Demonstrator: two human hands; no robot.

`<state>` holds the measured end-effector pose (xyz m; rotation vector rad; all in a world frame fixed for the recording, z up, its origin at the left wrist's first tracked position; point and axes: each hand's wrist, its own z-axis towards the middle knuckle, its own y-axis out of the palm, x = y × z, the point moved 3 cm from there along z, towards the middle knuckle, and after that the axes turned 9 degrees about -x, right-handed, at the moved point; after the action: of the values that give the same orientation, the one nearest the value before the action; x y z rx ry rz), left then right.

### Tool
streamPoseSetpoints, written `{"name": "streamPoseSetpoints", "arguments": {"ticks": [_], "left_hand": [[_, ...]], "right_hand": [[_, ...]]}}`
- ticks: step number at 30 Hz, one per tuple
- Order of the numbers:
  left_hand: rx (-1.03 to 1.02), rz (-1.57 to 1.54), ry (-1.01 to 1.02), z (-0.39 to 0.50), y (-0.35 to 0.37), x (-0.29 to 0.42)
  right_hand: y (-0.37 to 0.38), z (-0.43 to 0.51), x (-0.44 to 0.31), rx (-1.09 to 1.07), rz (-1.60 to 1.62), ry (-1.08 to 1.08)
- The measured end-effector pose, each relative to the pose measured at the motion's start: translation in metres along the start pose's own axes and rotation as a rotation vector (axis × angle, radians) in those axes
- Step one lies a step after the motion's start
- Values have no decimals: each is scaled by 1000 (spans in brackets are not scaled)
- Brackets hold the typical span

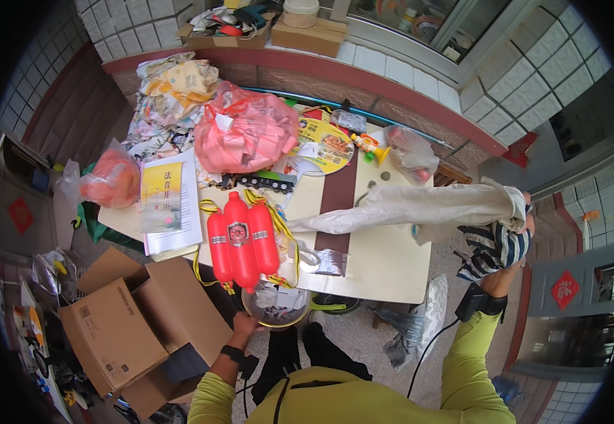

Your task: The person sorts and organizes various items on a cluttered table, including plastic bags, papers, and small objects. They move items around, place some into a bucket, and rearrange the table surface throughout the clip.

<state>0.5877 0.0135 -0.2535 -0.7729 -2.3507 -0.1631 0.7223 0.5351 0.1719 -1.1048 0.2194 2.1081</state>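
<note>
My right hand [528, 222], out beyond the table's right end, grips a long off-white cloth [428, 205] and a dark-and-white striped cloth [497, 246]. The pale cloth stretches leftward over the table [381, 270]. Down at the front edge, my left hand [248, 324] is at the rim of a round bin [277, 322] holding paper scraps; its fingers are partly hidden. Just above the bin lies a red toy set of three tanks [240, 241] with yellow straps. A printed booklet [162, 196] rests on white papers to its left.
A pink plastic bag [246, 130] and piled cloths [174, 95] stand at the back left. Further right are a round fan [330, 146], a toy trumpet [371, 148] and a clear bag [411, 151]. An open cardboard box [116, 334] sits on the floor at left.
</note>
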Motion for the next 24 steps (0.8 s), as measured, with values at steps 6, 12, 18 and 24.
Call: {"name": "streamPoseSetpoints", "arguments": {"ticks": [6, 12, 18, 24], "left_hand": [[-35, -83, -40, -13, 27, 17], [1, -94, -34, -16, 38, 9], [-3, -119, -5, -24, 42, 1], [-48, -94, -25, -29, 49, 0]], "right_hand": [[11, -15, 30, -112, 222, 136], [59, -88, 116, -794, -81, 654], [29, -172, 142, -767, -469, 749], [26, -187, 151, -721, -819, 507]]}}
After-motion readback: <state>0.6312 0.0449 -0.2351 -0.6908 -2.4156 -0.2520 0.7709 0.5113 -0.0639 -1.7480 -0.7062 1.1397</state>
